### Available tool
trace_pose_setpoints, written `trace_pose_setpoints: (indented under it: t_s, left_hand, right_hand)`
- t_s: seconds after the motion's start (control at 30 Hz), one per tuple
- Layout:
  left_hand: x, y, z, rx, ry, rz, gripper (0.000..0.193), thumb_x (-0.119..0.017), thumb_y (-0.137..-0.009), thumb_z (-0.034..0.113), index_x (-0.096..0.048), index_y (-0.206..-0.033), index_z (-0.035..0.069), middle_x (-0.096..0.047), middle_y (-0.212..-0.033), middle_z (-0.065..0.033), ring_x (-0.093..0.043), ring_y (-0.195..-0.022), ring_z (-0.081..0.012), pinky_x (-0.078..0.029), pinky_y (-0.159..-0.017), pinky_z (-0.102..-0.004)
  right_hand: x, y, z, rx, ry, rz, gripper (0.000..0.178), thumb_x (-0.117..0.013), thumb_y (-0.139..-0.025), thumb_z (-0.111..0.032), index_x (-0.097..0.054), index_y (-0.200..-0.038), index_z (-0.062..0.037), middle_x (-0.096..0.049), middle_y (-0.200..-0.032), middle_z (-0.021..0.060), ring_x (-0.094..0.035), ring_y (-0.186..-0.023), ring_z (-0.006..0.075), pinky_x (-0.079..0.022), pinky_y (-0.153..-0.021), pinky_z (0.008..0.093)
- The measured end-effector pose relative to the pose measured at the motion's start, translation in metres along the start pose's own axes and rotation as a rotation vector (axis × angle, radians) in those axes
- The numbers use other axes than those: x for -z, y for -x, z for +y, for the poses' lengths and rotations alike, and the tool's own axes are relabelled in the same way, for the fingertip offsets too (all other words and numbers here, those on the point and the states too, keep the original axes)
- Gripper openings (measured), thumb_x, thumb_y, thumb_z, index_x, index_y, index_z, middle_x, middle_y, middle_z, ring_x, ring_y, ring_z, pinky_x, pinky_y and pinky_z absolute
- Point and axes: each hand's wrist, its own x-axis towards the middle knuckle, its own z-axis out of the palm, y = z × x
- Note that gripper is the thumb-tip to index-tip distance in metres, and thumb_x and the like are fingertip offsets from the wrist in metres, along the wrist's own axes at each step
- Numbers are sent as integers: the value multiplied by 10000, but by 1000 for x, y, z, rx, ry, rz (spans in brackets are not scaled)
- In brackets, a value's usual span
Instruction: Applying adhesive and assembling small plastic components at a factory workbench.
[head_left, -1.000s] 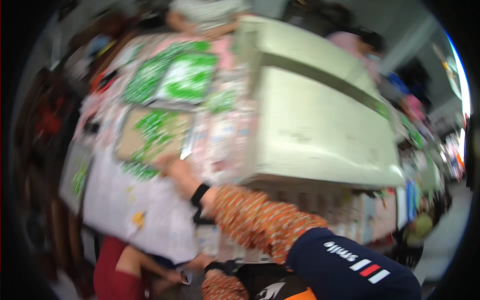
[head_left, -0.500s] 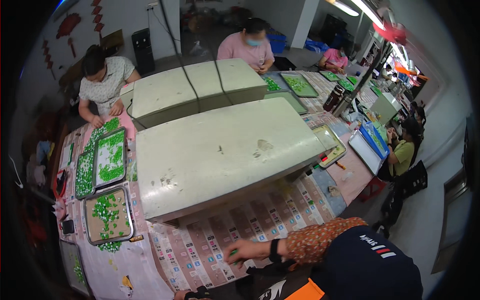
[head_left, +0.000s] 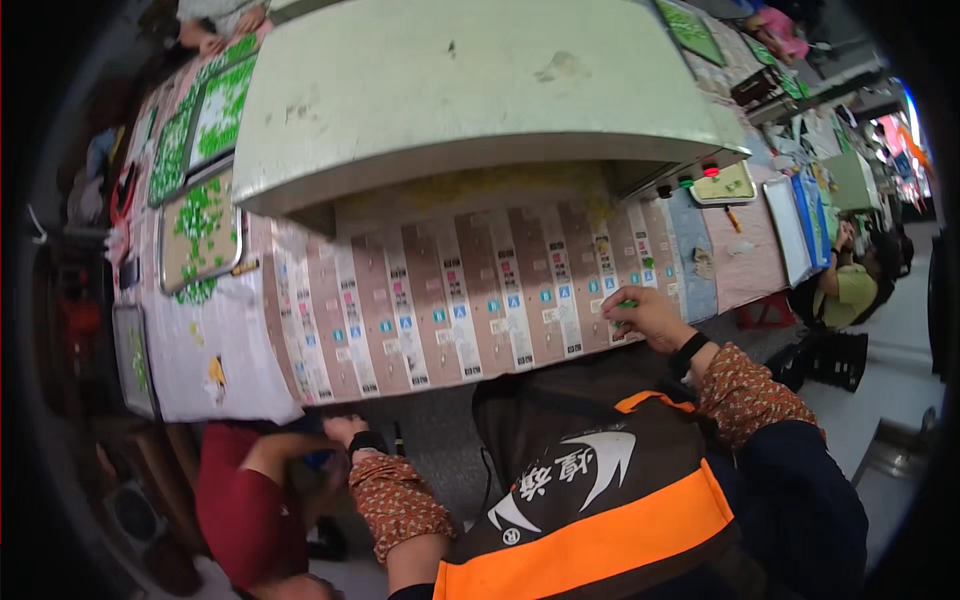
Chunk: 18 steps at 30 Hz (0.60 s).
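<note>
My right hand is over the front edge of the patterned tabletop, right of the middle. Its thumb and fingers are pinched on a small green piece. Just beyond it on the tabletop lies another small green piece. Low at the left, by the table's front edge, is my left hand, with a dark band at the wrist. Its fingers are small and blurred, so whether it grips anything does not show. A dark apron with an orange band covers my front.
A large pale metal housing with an open front stands across the table. Trays of green pieces line the left side. A person in a red shirt is close at my left. A blue bin stands at the right.
The view has tilted down, bringing my left forearm and the person in red into sight. My right hand has moved right, nearer the loose green piece, still pinching its own.
</note>
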Motion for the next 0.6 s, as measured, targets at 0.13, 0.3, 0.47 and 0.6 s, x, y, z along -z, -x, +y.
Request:
trace_pose_setpoints:
  t_s: [0.13,0.3,0.47,0.6]
  left_hand:
    - [9,108,-2,585,97,-37,146,-572,-941,303,-578,-966,159,-562,-728,38,-477,-539,-91,-387,-472,-233]
    - [63,237,-63,760,-398,-306,160,-610,-954,262,-609,-1046,131,-635,-822,-33,-566,-648,-123,-447,-544,-263]
    - [53,330,-103,736,-506,-571,237,-603,-959,334,-625,-1074,128,-679,-908,-36,-592,-678,-135,-488,-613,-301]
    - [-15,353,-116,457,-816,-908,309,-594,-962,347,-653,-1087,71,-696,-943,-114,-646,-772,-240,-506,-694,-363]
  right_hand:
    - [60,-32,26,88,280,110,101,-641,-878,-4,-646,-977,16,-653,-928,86,-654,-738,157,-585,-609,296]
    - [103,-64,18,350,511,186,129,-619,-880,-8,-643,-1003,21,-655,-894,86,-630,-699,142,-551,-567,288]
    - [153,-79,10,332,485,215,174,-578,-857,16,-636,-1021,10,-652,-903,108,-646,-741,208,-545,-615,331]
    - [158,-80,19,564,937,254,282,-571,-781,42,-636,-1040,-49,-607,-1010,161,-605,-931,384,-503,-800,414]
